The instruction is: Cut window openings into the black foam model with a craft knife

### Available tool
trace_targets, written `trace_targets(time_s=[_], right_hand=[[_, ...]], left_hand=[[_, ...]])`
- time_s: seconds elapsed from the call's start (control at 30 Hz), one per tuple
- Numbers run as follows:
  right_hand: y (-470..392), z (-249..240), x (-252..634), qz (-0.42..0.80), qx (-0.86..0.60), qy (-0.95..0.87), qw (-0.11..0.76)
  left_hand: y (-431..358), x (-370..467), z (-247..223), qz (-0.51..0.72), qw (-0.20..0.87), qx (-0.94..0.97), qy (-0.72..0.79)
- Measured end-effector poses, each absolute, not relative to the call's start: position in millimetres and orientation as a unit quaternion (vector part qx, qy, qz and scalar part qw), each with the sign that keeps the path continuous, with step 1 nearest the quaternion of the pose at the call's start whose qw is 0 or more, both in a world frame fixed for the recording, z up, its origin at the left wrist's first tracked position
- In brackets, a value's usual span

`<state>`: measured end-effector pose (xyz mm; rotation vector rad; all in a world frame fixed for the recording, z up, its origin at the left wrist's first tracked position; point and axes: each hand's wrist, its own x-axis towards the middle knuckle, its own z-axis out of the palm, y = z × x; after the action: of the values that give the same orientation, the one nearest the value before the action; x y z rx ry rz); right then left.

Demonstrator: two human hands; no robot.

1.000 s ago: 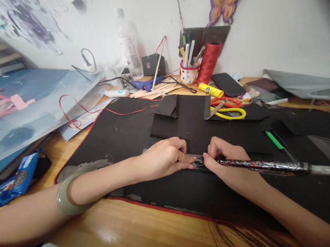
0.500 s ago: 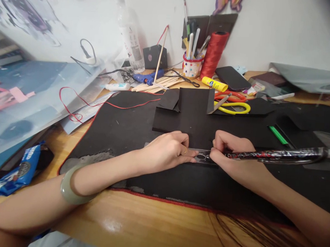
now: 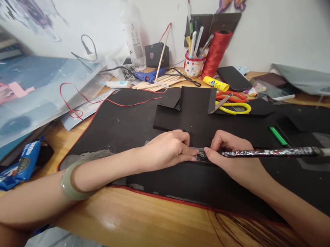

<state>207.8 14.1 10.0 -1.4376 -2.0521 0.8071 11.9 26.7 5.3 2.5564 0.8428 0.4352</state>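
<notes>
Head view gives me both hands, and I read the clock from the clear strip (image 3: 203,156) lying between them on black material; whether card or mat is under it, I can't tell. At 9 o'clock, the left hand (image 3: 169,150) presses its fingertips on the strip, fingers partly bent; I can't tell how far the hidden palm is open. At 3, the right hand (image 3: 231,152) has thumb and fingers closed on a dark patterned pen (image 3: 274,152), its shaft pointing out to 3. Folded black card (image 3: 197,110) sits at 12, yellow-and-red-handled scissors (image 3: 244,113) at 1, a green piece (image 3: 277,136) between 2 and 3. Red ribbon (image 3: 119,103) reaches onto the mat (image 3: 112,130) at 10; the wooden desk (image 3: 159,222) shows at 7.
</notes>
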Motion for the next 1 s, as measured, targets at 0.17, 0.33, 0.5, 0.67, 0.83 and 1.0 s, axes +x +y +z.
trace_targets(time_s=[0.17,0.33,0.5,0.67,0.83,1.0], right_hand=[[13.2,5.0,209.8,0.278,-0.523,-0.767,0.247],[12.4,7.6,209.0,0.282,-0.516,-0.775,0.232],[20.7,10.4,208.7,0.327,-0.498,-0.771,0.224],[29.5,12.2,204.4,0.357,-0.492,-0.764,0.215],[29.4,11.9,202.3,0.355,-0.482,-0.768,0.228],[30.8,13.3,205.3,0.361,-0.468,-0.776,0.222]], left_hand=[[26.9,12.7,3.5,0.163,0.205,0.917,0.301],[27.5,12.8,4.2,0.158,0.197,0.92,0.299],[27.5,11.6,5.0,0.151,0.198,0.921,0.299],[27.1,12.1,5.6,0.152,0.192,0.922,0.299],[27.5,13.2,5.8,0.156,0.201,0.92,0.299],[27.6,13.3,5.8,0.151,0.205,0.919,0.302]])
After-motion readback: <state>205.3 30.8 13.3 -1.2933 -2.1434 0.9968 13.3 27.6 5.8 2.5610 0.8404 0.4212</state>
